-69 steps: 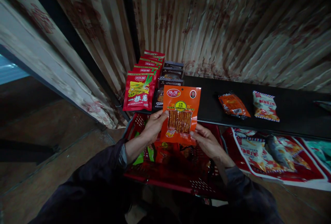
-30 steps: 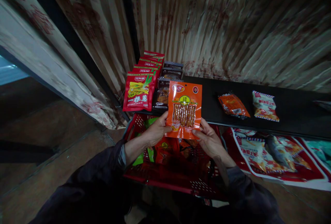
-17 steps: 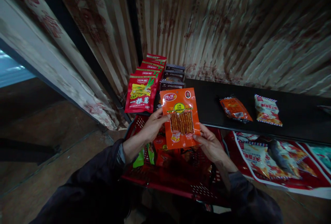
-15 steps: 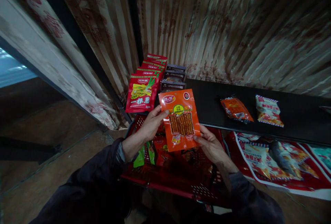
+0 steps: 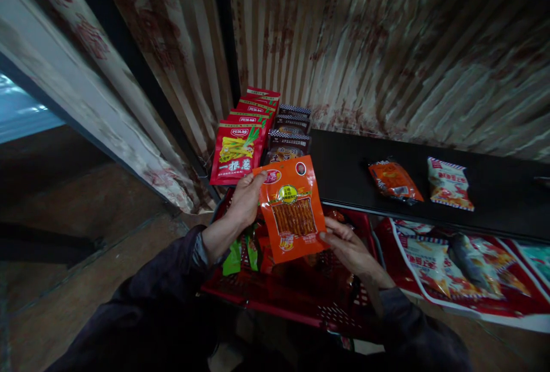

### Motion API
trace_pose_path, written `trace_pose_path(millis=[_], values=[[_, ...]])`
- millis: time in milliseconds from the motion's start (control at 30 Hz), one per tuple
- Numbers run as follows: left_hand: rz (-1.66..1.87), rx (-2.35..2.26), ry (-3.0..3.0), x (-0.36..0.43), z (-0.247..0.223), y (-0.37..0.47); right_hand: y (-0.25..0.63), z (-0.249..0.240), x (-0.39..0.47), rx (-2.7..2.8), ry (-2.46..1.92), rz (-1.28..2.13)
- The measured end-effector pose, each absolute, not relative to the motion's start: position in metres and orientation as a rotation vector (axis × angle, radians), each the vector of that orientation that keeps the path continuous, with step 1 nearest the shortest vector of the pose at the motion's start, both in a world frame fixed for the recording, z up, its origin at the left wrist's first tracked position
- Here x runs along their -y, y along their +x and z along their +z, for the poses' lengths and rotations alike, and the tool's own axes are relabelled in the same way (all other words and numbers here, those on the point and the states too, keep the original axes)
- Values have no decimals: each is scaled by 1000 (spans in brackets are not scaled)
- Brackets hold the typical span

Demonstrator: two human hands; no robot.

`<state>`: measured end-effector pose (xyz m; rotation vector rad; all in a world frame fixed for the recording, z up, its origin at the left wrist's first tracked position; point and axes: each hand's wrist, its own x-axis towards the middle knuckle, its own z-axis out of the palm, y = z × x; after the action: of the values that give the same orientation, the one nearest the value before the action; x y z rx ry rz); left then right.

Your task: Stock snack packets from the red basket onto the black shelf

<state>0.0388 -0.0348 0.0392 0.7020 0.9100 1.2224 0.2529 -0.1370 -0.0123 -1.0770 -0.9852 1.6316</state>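
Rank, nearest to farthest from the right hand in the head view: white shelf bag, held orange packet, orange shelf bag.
1. Held orange packet, touching the right hand, on its left.
2. Orange shelf bag, ahead and to the right.
3. White shelf bag, farther right.

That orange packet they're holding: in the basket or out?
Out: the orange packet is held above the red basket, the left hand on its upper left corner, the right hand on its lower right.
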Motion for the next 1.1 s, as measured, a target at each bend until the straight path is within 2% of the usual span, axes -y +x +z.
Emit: trace_pose_path(millis=[267, 500, 1100], values=[[1007, -937, 802, 56, 34, 51, 250, 7, 127, 706, -1142, 1320], [884, -901, 839, 68, 25, 57, 255, 0, 123, 719, -1260, 1143], [633, -719, 980, 66, 21, 50, 258, 13, 120, 477, -1167, 1191]])
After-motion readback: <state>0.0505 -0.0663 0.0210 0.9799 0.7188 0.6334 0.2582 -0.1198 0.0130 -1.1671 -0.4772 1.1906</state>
